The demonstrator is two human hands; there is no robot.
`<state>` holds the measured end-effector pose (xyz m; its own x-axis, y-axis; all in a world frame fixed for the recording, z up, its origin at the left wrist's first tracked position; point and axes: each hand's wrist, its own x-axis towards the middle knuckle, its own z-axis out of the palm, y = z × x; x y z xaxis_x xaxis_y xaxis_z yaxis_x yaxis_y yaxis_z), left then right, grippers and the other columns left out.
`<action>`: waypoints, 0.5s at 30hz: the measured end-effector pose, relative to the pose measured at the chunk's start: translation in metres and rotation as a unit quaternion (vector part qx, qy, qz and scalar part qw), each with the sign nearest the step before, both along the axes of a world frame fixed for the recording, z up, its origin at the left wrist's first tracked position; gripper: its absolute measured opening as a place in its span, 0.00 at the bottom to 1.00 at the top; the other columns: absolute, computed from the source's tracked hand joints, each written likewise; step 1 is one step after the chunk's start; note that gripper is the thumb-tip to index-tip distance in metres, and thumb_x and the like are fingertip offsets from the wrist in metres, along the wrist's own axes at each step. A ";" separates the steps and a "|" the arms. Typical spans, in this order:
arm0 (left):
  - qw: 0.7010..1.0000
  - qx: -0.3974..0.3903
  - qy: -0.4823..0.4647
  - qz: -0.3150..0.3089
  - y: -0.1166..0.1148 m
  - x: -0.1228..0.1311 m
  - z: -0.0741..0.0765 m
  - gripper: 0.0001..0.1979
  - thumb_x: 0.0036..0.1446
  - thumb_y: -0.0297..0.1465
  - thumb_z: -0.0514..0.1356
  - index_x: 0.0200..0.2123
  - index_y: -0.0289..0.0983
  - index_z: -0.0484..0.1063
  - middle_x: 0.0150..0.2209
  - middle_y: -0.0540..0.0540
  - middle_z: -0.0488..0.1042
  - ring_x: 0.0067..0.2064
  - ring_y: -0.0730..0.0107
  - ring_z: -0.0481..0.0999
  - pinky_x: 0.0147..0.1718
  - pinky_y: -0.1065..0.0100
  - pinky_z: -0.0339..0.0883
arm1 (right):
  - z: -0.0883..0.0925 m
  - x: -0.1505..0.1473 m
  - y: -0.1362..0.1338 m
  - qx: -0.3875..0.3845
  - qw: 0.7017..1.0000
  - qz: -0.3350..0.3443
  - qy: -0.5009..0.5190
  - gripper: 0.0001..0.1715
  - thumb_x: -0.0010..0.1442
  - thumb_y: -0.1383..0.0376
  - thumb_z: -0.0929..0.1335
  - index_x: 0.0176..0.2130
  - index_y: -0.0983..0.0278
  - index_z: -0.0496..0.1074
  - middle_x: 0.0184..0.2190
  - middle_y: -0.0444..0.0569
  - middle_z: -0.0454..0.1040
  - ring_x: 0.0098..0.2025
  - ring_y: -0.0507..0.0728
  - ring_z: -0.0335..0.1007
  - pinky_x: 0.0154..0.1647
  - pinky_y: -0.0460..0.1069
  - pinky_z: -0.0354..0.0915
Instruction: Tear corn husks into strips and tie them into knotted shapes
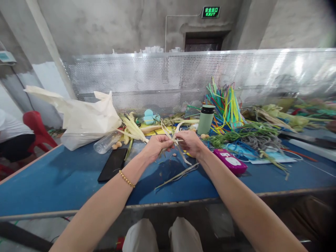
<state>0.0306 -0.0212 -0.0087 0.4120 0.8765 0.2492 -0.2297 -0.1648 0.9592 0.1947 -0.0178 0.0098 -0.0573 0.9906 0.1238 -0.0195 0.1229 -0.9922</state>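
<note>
Pale strips of corn husk [181, 151] cross between my two hands above the blue table. My left hand [160, 145] pinches them from the left, thumb and fingers closed. From the right, my right hand [191, 141] grips the same strips, its fingertips almost touching the left ones. Strip ends stick up and hang down around the fingers. Below lies a loose thin dry strip [175, 177] on the table. A bundle of pale husk leaves [133, 127] rests just beyond my left hand.
A black phone [112, 165], clear plastic bottle [106, 141] and white plastic bag [88, 119] are on the left. To the right stand a green flask [205, 120], purple box [231, 161], coloured strips [227, 105] and green stalks [246, 134]. A perforated metal panel [147, 82] backs the table.
</note>
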 end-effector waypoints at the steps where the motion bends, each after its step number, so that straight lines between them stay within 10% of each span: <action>1: 1.000 -0.002 0.000 0.003 0.000 0.000 0.000 0.17 0.41 0.36 0.74 0.23 0.31 0.72 0.24 0.46 0.75 0.23 0.77 0.68 0.26 0.71 0.60 | 0.001 0.000 -0.001 0.005 1.000 0.002 0.008 0.16 0.46 0.62 0.71 0.16 0.61 0.61 0.09 0.35 0.49 0.13 0.46 0.40 0.14 0.46 0.37; 15: 1.000 -0.030 -0.004 0.005 -0.002 0.000 0.001 0.13 0.42 0.33 0.72 0.24 0.31 0.73 0.24 0.46 0.74 0.23 0.79 0.66 0.25 0.72 0.58 | 0.004 0.003 -0.001 0.071 0.997 -0.033 -0.009 0.15 0.48 0.57 0.71 0.20 0.62 0.65 0.13 0.37 0.55 0.15 0.47 0.45 0.16 0.46 0.42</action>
<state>0.0302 -0.0229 -0.0074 0.4011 0.8939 0.1999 -0.2361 -0.1100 0.9655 0.1977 -0.0188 0.0134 0.0032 0.9648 0.2630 0.0106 0.2630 -0.9647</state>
